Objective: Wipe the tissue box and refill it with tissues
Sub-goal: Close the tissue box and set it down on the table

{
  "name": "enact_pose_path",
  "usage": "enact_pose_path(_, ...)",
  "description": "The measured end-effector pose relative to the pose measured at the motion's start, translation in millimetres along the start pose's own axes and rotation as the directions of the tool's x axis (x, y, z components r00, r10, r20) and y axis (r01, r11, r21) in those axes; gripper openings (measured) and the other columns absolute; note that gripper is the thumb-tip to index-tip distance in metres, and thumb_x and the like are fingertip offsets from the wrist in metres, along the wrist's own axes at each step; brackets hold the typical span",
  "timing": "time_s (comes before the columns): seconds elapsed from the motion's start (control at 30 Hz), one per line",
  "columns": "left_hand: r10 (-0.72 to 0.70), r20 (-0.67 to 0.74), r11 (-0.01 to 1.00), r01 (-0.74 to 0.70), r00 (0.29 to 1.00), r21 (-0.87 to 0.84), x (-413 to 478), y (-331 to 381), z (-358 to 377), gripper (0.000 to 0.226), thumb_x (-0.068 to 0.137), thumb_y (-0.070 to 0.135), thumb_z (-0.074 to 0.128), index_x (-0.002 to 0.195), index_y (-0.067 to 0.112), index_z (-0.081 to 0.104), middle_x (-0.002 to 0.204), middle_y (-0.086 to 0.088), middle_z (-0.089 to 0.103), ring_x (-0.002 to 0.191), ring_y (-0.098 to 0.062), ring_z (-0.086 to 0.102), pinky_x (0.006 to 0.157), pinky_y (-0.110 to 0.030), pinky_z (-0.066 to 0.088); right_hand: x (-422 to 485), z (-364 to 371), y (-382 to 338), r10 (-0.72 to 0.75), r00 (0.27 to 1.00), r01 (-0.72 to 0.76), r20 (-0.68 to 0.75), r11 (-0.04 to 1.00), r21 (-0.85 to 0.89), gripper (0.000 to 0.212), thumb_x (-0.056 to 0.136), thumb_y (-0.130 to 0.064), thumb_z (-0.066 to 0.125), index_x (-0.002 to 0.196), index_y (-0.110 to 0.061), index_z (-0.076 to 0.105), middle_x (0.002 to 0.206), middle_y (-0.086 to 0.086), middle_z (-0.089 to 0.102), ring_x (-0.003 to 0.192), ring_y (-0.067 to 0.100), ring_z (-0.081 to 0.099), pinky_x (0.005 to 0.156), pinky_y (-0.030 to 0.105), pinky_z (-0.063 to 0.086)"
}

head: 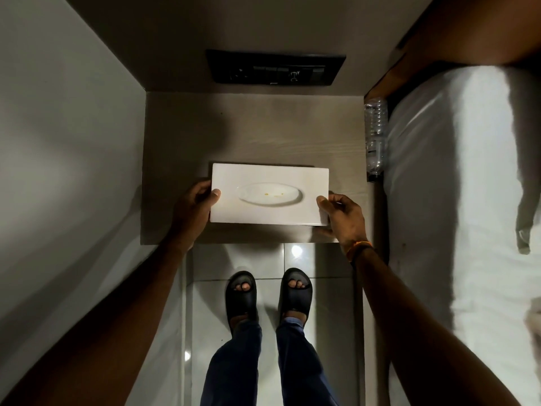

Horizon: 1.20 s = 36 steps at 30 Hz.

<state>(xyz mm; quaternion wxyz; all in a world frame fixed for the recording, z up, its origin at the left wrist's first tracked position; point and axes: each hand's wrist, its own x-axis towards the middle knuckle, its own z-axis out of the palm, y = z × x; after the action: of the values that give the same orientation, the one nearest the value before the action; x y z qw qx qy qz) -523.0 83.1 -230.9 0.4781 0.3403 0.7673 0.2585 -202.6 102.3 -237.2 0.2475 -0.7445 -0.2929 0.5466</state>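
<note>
fingers (215,194) of both hands pinch the white tissue box (269,194) ends, mostly hidden behind its sides.

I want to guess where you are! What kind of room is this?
Probably a bedroom, maybe a hotel room: a white bed on the right, a bedside table beside it, and a switch panel on the wall.

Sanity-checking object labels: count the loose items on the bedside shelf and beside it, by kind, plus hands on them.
Tissue box: 1, white, lying on the shelf
Plastic bottle: 1, clear, between shelf and bed
Hands on the box: 2, left hand and right hand, one at each end
Total: 2 items, 2 hands
</note>
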Motion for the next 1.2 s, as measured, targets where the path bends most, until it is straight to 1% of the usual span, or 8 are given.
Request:
enact_pose_path(0.13, -0.038, 0.034, 0.999, 0.038, 0.999, -0.015, 0, 2, -1, 0.038, 0.101, 0.028, 0.06, 0.137, 0.017, 0.06, 0.114, 0.003, 0.062, 0.1, -0.016, 0.062, 0.096, -0.053, 0.057, 1, -2, -2, 0.035, 0.999, -0.036, 0.024, 0.999, 0.025, 0.033, 0.069, -0.047, 0.08, 0.096, -0.03, 0.08, 0.104, -0.001, 0.079, 0.105, 0.026, 0.072, 0.078, 0.051, 0.064)
enact_pose_path(0.43, 0.02, 0.04, 0.992, -0.025, 0.999, 0.124, -5, -3, -2, 0.054, 0.095, 0.052, 0.051, 0.137, 0.02, 0.059, 0.115, 0.004, 0.059, 0.108, -0.022, 0.061, 0.094, -0.052, 0.057, 6, -2, 10, 0.022, 1.0, -0.023, -0.02, 0.999, -0.03, 0.041, 0.058, -0.059, 0.083, 0.083, -0.027, 0.08, 0.097, -0.009, 0.08, 0.1, 0.022, 0.075, 0.096, 0.051, 0.058)
enact_pose_path(0.63, -0.02, 0.035, 0.998, 0.018, 0.999, 0.064, -6, -3, 0, 0.057, 0.088, 0.059, 0.05, 0.135, 0.027, 0.06, 0.113, 0.007, 0.062, 0.109, -0.023, 0.064, 0.093, -0.054, 0.058, -6, 6, 11, -0.068, 0.99, 0.057, -0.122, 0.994, -0.098, 0.028, 0.08, -0.05, 0.08, 0.086, -0.022, 0.079, 0.086, -0.011, 0.076, 0.086, 0.015, 0.069, 0.094, 0.047, 0.058)
enact_pose_path(0.8, -0.036, 0.076, 0.999, 0.034, 0.996, 0.027, 0, 1, -1, 0.055, 0.09, 0.05, 0.055, 0.142, 0.035, 0.051, 0.121, 0.007, 0.057, 0.097, -0.014, 0.062, 0.089, -0.05, 0.06, -9, 10, 5, -0.026, 0.986, 0.012, -0.162, 0.996, -0.088, 0.048, 0.07, -0.06, 0.076, 0.1, -0.023, 0.08, 0.094, -0.007, 0.077, 0.099, 0.023, 0.071, 0.099, 0.045, 0.056)
enact_pose_path(0.93, -0.105, 0.074, 0.994, 0.105, 0.992, 0.007, 6, 10, 0, 0.021, 0.079, 0.053, 0.054, 0.097, 0.056, 0.065, 0.103, 0.001, 0.064, 0.101, -0.033, 0.065, 0.092, -0.059, 0.056, -6, 7, 1, 0.048, 0.994, -0.058, -0.103, 0.994, -0.089, 0.045, 0.07, -0.061, 0.077, 0.104, -0.032, 0.081, 0.101, -0.006, 0.079, 0.104, 0.022, 0.07, 0.102, 0.042, 0.054)
enact_pose_path(1.0, -0.149, 0.071, 0.989, 0.15, 0.986, -0.004, 7, 12, 3, 0.013, 0.085, 0.046, 0.053, 0.082, 0.046, 0.065, 0.093, 0.0, 0.062, 0.105, -0.042, 0.064, 0.092, -0.062, 0.053, 1, 5, 1, 0.122, 0.992, -0.124, -0.034, 0.99, -0.065, 0.041, 0.062, -0.065, 0.077, 0.096, -0.043, 0.08, 0.102, -0.008, 0.079, 0.106, 0.023, 0.07, 0.104, 0.046, 0.054)
enact_pose_path(1.1, -0.172, 0.051, 0.985, 0.173, 0.984, -0.024, 9, 15, 8, 0.018, 0.095, 0.042, 0.052, 0.083, 0.031, 0.06, 0.089, -0.002, 0.062, 0.105, -0.043, 0.064, 0.093, -0.06, 0.053, 7, 5, -5, 0.161, 0.987, -0.161, -0.011, 0.985, -0.059, 0.029, 0.058, -0.068, 0.074, 0.079, -0.048, 0.079, 0.102, -0.005, 0.078, 0.105, 0.025, 0.07, 0.102, 0.049, 0.054)
enact_pose_path(1.2, -0.134, 0.019, 0.991, 0.134, 0.991, 0.029, 10, 9, 10, 0.052, 0.092, 0.065, 0.046, 0.09, 0.017, 0.066, 0.09, -0.014, 0.067, 0.092, -0.039, 0.066, 0.085, -0.057, 0.055, 5, 5, -8, 0.14, 0.99, -0.143, -0.033, 0.986, -0.087, 0.063, 0.061, -0.082, 0.068, 0.075, -0.022, 0.077, 0.09, 0.003, 0.077, 0.097, 0.028, 0.071, 0.098, 0.049, 0.056)
